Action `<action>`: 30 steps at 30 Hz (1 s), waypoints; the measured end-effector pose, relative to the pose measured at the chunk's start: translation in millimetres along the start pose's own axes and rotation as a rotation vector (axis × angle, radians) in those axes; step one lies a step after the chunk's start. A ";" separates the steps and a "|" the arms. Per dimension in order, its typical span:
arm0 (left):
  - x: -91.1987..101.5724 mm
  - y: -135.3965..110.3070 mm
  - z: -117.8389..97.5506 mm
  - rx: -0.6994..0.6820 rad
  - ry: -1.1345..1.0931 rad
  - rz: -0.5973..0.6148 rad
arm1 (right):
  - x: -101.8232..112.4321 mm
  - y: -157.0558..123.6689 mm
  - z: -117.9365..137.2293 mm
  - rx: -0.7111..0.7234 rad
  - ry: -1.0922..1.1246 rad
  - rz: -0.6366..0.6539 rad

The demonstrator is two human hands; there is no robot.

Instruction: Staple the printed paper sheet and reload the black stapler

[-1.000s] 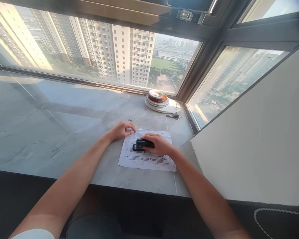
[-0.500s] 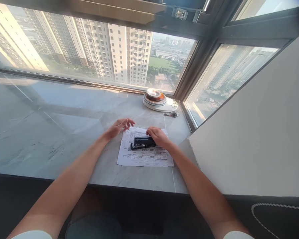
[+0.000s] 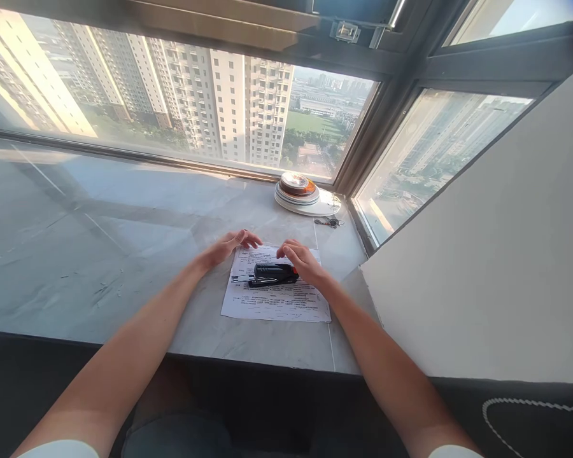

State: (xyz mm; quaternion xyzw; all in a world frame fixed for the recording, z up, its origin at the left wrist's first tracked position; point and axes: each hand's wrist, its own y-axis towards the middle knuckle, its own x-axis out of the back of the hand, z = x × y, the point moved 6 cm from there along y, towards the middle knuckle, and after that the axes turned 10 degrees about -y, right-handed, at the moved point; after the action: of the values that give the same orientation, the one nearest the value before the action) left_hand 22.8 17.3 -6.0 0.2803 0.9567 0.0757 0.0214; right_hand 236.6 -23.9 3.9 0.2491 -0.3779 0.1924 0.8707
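Observation:
A printed sheet of paper [image 3: 277, 300] lies on the grey stone window sill [image 3: 124, 254]. On it rests a black stapler [image 3: 271, 273] lying sideways, with a thin metal rail sticking out of its left end. My right hand [image 3: 303, 259] lies over the stapler's right end, fingers bent and thumb side against it. My left hand [image 3: 228, 245] hovers at the paper's top left corner, fingers stretched out towards the right and holding nothing. Both forearms reach in from the bottom of the view.
A stack of plates [image 3: 306, 194] stands at the sill's far right corner, with a bunch of keys [image 3: 329, 221] just in front of it. A white wall [image 3: 482, 254] closes the right side. Window glass runs behind the sill, whose front edge is near me.
My right hand slid from the stapler's top to its right end, and a metal rail now sticks out at the left. My left hand's fingers lifted and uncurled from the paper.

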 end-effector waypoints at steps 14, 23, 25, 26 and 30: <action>5.0 0.4 -3.0 -0.041 -0.398 -0.012 | -3.8 -11.1 18.4 0.160 0.020 0.051; -11.5 -6.4 16.8 0.346 -0.513 0.173 | 16.5 -13.1 15.6 0.202 -0.270 -0.463; -13.4 -8.1 16.2 0.364 -0.522 0.185 | 11.6 -13.0 17.5 0.280 -0.421 -0.436; -12.8 -8.3 15.8 0.363 -0.528 0.173 | 9.2 -13.1 18.0 0.308 -0.491 -0.417; -9.4 -8.4 16.3 0.368 -0.532 0.134 | 5.5 -13.7 19.0 0.352 -0.679 -0.384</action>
State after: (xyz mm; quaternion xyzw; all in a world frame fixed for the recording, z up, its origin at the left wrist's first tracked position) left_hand 27.6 7.4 -23.5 0.3517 0.8946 -0.1732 0.2144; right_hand 236.6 -45.1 15.3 0.5088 -0.5514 -0.0046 0.6611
